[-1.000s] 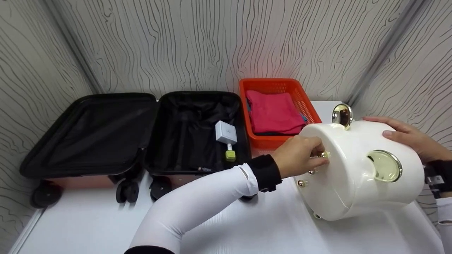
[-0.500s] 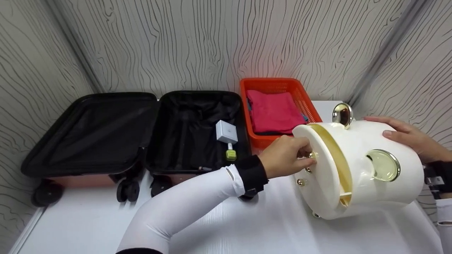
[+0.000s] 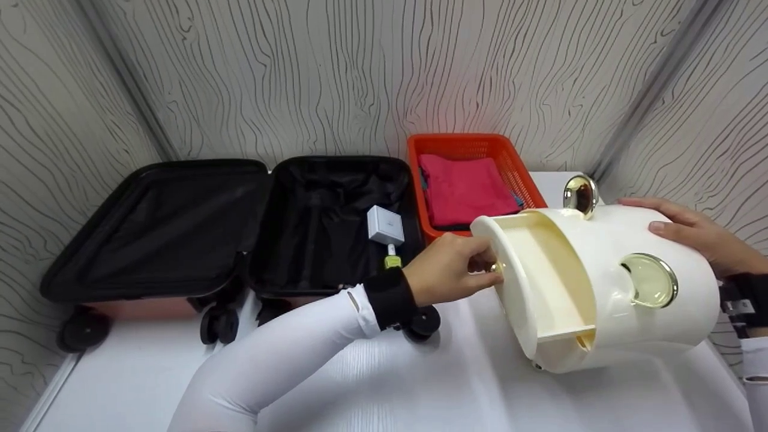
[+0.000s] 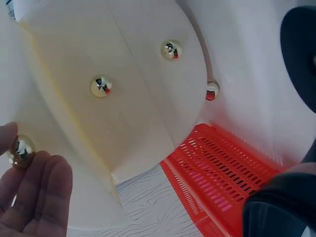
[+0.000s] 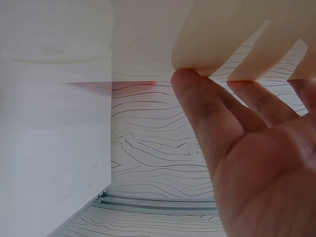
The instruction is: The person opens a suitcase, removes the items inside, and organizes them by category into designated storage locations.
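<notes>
A glossy white rounded storage box with gold trim stands at the right in the head view. Its top drawer is pulled partway out, and the visible part of its inside holds nothing. My left hand pinches the drawer's gold knob between thumb and fingers. Lower on the front, more gold knobs show in the left wrist view. My right hand rests on the box's far right end. In the right wrist view its fingertips touch the glossy surface.
An open black-lined suitcase lies at the left, holding a small pale box and a yellow-green bottle with a white cap. A red-orange basket with folded pink cloth stands behind the storage box. Wood-patterned walls enclose the table.
My left hand has moved left, pulling the drawer from closed to well out of the storage box. My right hand has stayed on the box.
</notes>
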The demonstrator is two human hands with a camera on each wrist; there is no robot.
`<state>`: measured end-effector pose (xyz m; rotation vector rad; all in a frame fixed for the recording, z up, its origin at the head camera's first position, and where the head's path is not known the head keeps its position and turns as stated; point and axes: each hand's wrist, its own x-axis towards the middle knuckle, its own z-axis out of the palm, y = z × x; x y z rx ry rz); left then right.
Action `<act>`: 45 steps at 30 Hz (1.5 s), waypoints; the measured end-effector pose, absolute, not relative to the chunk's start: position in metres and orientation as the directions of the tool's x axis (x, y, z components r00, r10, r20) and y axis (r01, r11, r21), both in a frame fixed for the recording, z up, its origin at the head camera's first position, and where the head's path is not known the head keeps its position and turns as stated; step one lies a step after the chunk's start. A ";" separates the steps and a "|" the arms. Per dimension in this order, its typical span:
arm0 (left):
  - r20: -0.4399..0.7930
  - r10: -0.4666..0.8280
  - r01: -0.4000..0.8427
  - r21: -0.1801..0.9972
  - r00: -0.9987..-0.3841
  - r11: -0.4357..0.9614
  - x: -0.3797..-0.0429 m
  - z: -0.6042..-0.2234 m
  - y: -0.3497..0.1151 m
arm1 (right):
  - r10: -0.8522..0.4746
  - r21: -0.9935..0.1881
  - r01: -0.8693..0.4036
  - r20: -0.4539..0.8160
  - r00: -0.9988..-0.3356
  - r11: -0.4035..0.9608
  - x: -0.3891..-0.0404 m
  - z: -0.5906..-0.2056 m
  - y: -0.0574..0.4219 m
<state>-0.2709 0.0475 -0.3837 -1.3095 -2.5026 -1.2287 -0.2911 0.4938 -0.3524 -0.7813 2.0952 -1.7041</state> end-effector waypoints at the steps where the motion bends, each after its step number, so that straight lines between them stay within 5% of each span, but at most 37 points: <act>1: 0.390 0.665 0.714 0.623 -0.637 0.319 -0.271 -0.384 0.046 | -0.595 -0.967 -0.211 0.087 -0.799 0.141 -0.291 -0.352 0.494; 12: 0.379 0.677 0.710 0.634 -0.631 0.307 -0.287 -0.376 0.029 | -0.658 -0.990 -0.137 0.086 -0.748 0.026 -0.293 -0.355 0.494; 20: 0.299 0.569 0.612 0.611 -0.766 0.503 -0.344 -0.349 -0.014 | -0.595 -0.984 -0.158 0.077 -0.800 0.085 -0.285 -0.353 0.492; 25: 0.143 0.507 0.507 0.485 -0.850 0.713 -0.380 -0.353 -0.040 | -0.538 -0.970 -0.188 0.077 -0.839 0.155 -0.281 -0.351 0.485; 32: -0.114 0.484 0.443 0.266 -0.867 0.856 -0.417 -0.385 -0.053 | -0.522 -0.957 -0.209 0.075 -0.850 0.203 -0.278 -0.350 0.478; 38: -0.155 0.487 0.473 0.118 -0.860 0.873 -0.456 -0.434 -0.045 | -0.534 -0.963 -0.199 0.074 -0.842 0.180 -0.276 -0.351 0.472; 45: -0.205 0.467 0.473 0.022 -0.860 0.881 -0.438 -0.431 -0.038 | -0.581 -0.974 -0.190 0.084 -0.810 0.123 -0.279 -0.352 0.468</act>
